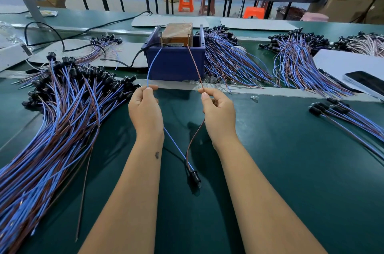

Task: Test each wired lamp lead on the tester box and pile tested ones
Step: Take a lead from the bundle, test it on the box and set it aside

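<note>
My left hand (145, 111) pinches the blue wire (152, 64) of one lamp lead. My right hand (218, 112) pinches that lead's brown wire (194, 62). Both wires run up to two upright metal pins on the tester box (176, 34), a brown block inside a blue bin (175, 62). The blue wire's tip is at the left pin, the brown wire's tip at the right pin. The lead's black lamp holder (195, 176) lies on the green table between my forearms, its bulb unlit as far as I can see.
A big pile of leads (62, 112) covers the table's left side. More bundles lie right of the bin (228, 62) and farther right (297, 60). A few leads (340, 112) lie at the right. A phone (365, 83) rests on a white sheet. A black cable (124, 62) runs to the bin.
</note>
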A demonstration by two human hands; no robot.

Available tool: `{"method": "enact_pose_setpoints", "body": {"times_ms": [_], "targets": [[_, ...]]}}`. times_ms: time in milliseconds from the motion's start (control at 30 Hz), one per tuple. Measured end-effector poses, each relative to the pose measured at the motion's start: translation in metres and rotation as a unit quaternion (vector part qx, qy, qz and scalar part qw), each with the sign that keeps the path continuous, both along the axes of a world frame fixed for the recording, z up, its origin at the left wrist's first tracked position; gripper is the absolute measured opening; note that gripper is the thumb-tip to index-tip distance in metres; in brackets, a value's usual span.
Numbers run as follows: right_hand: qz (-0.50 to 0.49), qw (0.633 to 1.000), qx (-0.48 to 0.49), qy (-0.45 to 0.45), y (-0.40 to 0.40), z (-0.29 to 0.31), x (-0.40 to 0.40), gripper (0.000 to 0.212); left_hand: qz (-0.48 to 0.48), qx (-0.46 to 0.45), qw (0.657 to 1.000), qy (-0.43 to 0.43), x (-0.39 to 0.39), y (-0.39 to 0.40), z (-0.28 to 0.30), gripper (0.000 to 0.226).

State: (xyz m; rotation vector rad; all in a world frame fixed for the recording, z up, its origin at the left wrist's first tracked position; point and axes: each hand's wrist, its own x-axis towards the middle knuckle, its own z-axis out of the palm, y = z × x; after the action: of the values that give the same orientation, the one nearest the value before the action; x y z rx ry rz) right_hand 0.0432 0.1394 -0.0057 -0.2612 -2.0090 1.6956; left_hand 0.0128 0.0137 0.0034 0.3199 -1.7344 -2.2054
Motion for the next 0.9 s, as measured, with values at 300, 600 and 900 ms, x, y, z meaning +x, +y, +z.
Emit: {"method": "enact_pose_setpoints", "body": {"times_ms": [300, 600, 900], "targets": [[-0.038, 0.999, -0.010, -0.006, 0.0007, 0.0003, -0.0012, 0.020, 0.000, 0.015, 1.000, 0.007, -0.0005, 0.0000, 0.0005, 0.025], [-0.040, 0.999, -0.015, -0.009, 0.0004, 0.0003, -0.0013, 0.020, -0.016, 0.002, 1.000, -0.001, 0.0002, 0.0008, 0.0025, 0.025], [-0.043, 0.999, -0.009, -0.007, 0.0001, 0.0015, -0.0004, 0.019, -0.012, 0.004, 1.000, -0.002, 0.0001, 0.0000, 0.0026, 0.025]]}}
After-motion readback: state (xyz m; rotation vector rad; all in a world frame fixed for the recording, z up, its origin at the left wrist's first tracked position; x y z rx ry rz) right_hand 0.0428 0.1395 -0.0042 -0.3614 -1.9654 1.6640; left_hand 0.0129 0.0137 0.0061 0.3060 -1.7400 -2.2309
